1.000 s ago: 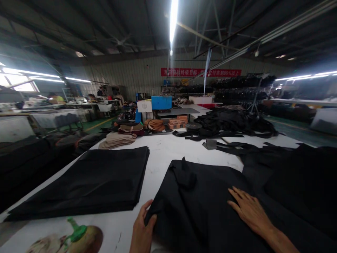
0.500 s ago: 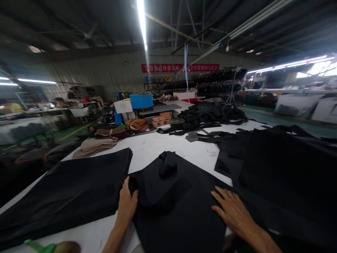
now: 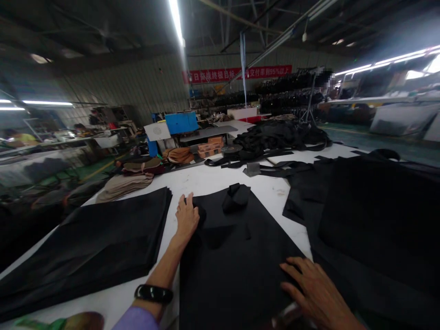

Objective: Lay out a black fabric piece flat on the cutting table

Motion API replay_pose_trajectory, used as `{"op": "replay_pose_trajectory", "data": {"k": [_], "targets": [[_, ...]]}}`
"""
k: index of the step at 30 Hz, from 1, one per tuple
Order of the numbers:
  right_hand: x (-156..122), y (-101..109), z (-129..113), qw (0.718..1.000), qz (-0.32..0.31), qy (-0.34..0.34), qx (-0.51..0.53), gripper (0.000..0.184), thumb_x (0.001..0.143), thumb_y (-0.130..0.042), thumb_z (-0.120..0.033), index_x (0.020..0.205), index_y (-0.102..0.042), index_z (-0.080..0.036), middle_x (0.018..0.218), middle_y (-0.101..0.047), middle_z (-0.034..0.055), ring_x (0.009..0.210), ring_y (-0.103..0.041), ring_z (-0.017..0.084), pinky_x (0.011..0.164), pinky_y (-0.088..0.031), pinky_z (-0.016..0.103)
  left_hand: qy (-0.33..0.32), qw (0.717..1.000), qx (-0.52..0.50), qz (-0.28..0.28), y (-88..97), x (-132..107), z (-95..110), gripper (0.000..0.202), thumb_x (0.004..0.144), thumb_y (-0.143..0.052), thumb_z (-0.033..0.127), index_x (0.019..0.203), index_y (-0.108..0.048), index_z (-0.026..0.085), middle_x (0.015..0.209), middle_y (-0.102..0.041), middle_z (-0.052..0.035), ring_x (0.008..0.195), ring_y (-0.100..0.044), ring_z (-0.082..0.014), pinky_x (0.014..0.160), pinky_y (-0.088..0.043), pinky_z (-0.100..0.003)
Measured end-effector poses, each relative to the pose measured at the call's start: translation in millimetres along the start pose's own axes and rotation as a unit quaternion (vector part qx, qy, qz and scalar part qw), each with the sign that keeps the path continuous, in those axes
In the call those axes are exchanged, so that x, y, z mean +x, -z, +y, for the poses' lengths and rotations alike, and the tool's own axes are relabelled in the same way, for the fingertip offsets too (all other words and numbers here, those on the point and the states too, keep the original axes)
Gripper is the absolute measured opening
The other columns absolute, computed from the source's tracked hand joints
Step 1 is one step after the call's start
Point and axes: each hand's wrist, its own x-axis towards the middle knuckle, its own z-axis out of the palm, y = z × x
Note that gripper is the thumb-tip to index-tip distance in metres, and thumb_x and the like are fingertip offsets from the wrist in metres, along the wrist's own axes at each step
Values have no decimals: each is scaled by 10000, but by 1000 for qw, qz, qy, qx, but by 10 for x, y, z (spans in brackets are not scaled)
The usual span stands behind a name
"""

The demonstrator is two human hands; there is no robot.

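Presently, our left hand (image 3: 186,219) lies flat, fingers narrowly spread, on the upper left edge of a black fabric panel (image 3: 233,270) on the white cutting table (image 3: 213,181). Our right hand (image 3: 314,288) rests wide open on the panel's lower right edge. Neither hand grips. A fabric fold (image 3: 235,198) rises at the panel's top; a stacked black fabric pile (image 3: 82,247) lies just left.
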Motion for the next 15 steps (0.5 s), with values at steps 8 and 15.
{"op": "replay_pose_trajectory", "data": {"k": [8, 15], "targets": [[-87, 108, -96, 1000, 7, 2, 5, 322, 860, -524, -348, 1138, -630, -225, 1192, -611, 97, 1042, -548, 297, 860, -429, 461, -99, 970, -19, -222, 548, -1582, -11, 384, 833, -539, 332, 1213, -559, 281, 1332, -505, -61, 1235, -454, -252, 1043, -360, -427], [-104, 38, -99, 999, 30, 35, 16, 347, 871, -475, -380, 1123, -644, -211, 1164, -627, 101, 1027, -568, 293, 872, -434, 459, -77, 976, -43, -200, 627, -1906, -162, 339, 813, -548, 313, 1142, -618, 271, 1309, -537, -39, 1247, -448, -232, 1056, -343, -396]]}}
